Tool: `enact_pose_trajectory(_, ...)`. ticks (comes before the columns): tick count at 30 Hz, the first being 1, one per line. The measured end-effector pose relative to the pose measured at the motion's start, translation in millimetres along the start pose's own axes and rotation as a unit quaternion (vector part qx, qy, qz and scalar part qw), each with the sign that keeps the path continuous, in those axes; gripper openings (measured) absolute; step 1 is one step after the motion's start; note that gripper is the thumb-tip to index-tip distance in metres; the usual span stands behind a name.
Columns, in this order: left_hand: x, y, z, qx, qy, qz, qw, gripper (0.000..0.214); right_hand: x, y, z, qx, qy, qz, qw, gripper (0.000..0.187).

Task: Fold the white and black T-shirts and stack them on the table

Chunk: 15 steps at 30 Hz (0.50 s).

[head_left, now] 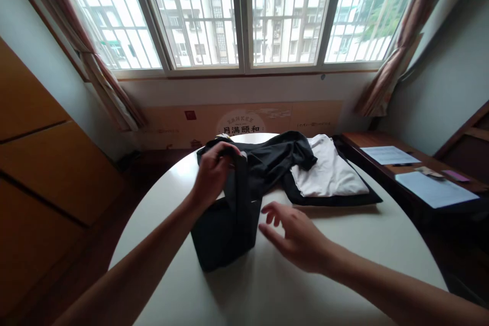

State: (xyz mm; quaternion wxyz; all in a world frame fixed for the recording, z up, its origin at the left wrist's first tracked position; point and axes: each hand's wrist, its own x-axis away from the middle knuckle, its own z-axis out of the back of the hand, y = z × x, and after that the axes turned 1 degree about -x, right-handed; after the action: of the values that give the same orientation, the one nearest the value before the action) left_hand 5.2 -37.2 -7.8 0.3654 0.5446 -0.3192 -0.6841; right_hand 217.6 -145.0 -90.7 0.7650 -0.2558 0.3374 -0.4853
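Note:
A black garment (244, 198) lies partly folded on a round white table (324, 265). My left hand (212, 173) is closed on a fold of the black garment near its far end and lifts it a little. Just right of the folded part, my right hand (294, 234) hovers with its fingers spread, holding nothing. The rest of the black cloth trails toward the back of the table. A folded white garment (328, 173) rests on another dark cloth (336, 199) at the back right of the table.
A dark wooden desk (367, 142) with sheets of paper (433, 188) stands to the right. Wooden cabinets (42, 163) line the left wall. A barred window (244, 10) with tied curtains fills the far wall, with printed cardboard (244, 122) below it.

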Motion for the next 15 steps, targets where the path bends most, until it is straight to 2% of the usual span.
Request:
enact_pose_trajectory(1, -1, 1, 11.6, 0.05, 0.077, 0.017, 0.996, 0.014, 5, -9, -12, 0.002, -0.028, 0.014, 0.999, 0.034)
enact_pose_trajectory(3, -2, -2, 30.9, 0.125, 0.211, 0.029, 0.969, 0.016, 8, -22, -37, 0.02, -0.055, 0.054, 0.997, 0.051)
enact_pose_trajectory(5, -1, -11, 44.0, 0.164, 0.302, 0.023, 0.939, 0.016, 4, -29, -59, 0.038, -0.047, 0.076, 0.995, 0.076)
enact_pose_trajectory(7, 0, -22, 51.6, 0.18, 0.367, 0.017, 0.913, 0.02, -5, -35, -74, 0.041, -0.022, 0.056, 0.997, 0.086)
enact_pose_trajectory(9, 2, -31, 56.9, 0.187, 0.417, 0.016, 0.889, 0.024, -13, -42, -85, 0.038, -0.005, 0.019, 0.999, 0.076)
enact_pose_trajectory(11, 4, -38, 62.4, 0.175, 0.449, 0.015, 0.876, 0.026, -20, -51, -93, 0.055, -0.01, 0.011, 0.998, 0.063)
enact_pose_trajectory(13, 4, -44, 68.4, 0.144, 0.453, 0.003, 0.88, 0.025, -26, -59, -103, 0.089, -0.026, 0.03, 0.995, 0.066)
enact_pose_trajectory(15, 3, -49, 73.4, 0.116, 0.448, -0.014, 0.886, 0.023, -33, -66, -116, 0.129, -0.038, 0.045, 0.99, 0.079)
